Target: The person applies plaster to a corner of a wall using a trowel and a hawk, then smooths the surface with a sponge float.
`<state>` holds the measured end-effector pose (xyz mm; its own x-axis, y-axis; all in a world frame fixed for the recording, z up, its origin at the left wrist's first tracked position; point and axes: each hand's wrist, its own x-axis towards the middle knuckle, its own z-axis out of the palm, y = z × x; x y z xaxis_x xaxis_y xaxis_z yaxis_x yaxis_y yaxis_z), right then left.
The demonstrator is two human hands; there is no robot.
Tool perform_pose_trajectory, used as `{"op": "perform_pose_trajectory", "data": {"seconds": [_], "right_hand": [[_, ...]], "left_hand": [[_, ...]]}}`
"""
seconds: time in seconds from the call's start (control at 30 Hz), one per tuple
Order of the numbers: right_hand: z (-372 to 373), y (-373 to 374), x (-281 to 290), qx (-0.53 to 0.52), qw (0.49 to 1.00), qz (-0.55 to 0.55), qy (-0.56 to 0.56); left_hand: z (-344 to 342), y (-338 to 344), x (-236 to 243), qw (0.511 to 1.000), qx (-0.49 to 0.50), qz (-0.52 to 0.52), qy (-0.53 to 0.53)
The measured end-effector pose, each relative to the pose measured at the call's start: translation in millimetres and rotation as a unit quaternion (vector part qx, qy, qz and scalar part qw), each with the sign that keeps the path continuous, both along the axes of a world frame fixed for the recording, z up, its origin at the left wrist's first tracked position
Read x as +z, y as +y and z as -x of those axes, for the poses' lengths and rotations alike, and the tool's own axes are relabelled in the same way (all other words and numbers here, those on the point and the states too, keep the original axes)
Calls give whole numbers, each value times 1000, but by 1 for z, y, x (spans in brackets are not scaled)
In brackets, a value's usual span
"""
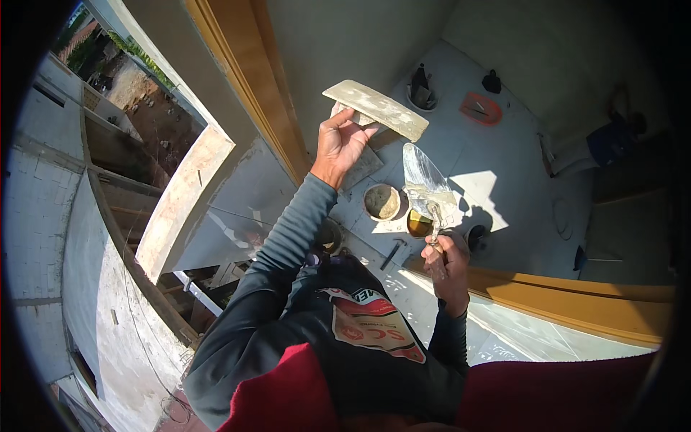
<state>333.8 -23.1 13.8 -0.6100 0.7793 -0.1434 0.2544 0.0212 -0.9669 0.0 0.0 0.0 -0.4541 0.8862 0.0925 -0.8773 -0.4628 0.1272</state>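
Note:
My left hand (342,150) is raised and closed round the underside of a plasterer's float (378,106), a long flat board smeared with pale plaster. Lower and to the right, my right hand (450,272) grips the handle of a pointed trowel (425,173). Its blade points up and away from me and carries some grey-white residue. Blade and float are close together, with a small gap between them. Below them on the floor stand a bucket of grey mix (381,204) and a container of yellowish liquid (418,225), partly covered by the trowel.
A hammer-like tool (392,253) lies near my feet. Farther off are a bucket of tools (422,98) and an orange tray (481,109). Another person (610,142) is at the far right. An orange-brown frame (248,79) stands left; beyond the ledge (183,194) the ground drops away.

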Motion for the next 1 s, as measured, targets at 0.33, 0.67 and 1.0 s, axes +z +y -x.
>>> {"op": "perform_pose_trajectory", "data": {"seconds": [0.33, 0.67, 1.0], "right_hand": [[35, 7, 43, 46, 909, -376, -174], [46, 33, 81, 112, 849, -435, -277], [38, 63, 85, 182, 874, -383, -238]], "left_hand": [[-23, 1, 11, 990, 37, 51, 128], [-38, 22, -4, 985, 11, 67, 161], [-31, 22, -21, 980, -30, 127, 149]]}}
